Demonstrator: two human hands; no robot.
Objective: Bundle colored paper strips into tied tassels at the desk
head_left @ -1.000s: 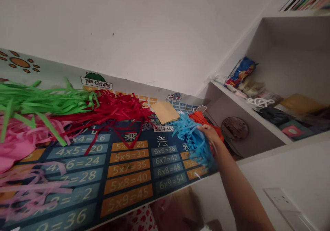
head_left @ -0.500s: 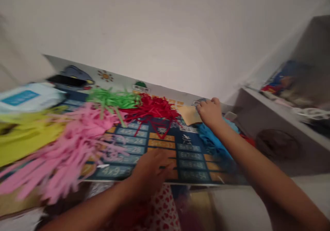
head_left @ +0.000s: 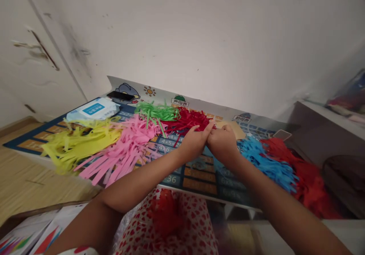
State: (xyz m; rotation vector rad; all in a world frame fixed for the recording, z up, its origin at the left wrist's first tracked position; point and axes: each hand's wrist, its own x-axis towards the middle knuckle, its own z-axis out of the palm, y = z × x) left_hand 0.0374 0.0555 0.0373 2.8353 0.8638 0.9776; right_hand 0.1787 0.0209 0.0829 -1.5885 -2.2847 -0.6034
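Note:
Over the middle of the printed mat, my left hand [head_left: 195, 141] and my right hand [head_left: 222, 143] meet, fingertips touching. Both have their fingers closed; whatever may be between them is too small or hidden to make out. Just behind lie dark red paper strips [head_left: 189, 119], and a tan piece of paper [head_left: 235, 129] shows past my right hand. Green strips [head_left: 156, 111], pink strips [head_left: 135, 137] and yellow strips [head_left: 82, 141] lie to the left. Blue strips [head_left: 264, 162] and red strips [head_left: 305, 179] are beside my right forearm.
The table mat [head_left: 171, 179] carries printed sums. A wipes pack [head_left: 95, 109] and a black phone [head_left: 121, 95] lie at its left. A grey box [head_left: 316, 133] stands at the right, a wall behind. Red material [head_left: 167, 215] rests on my heart-patterned lap.
My hands were apart, the right by the tan paper and the left low over the mat. Now they are together in the middle. The view has shifted, showing the door.

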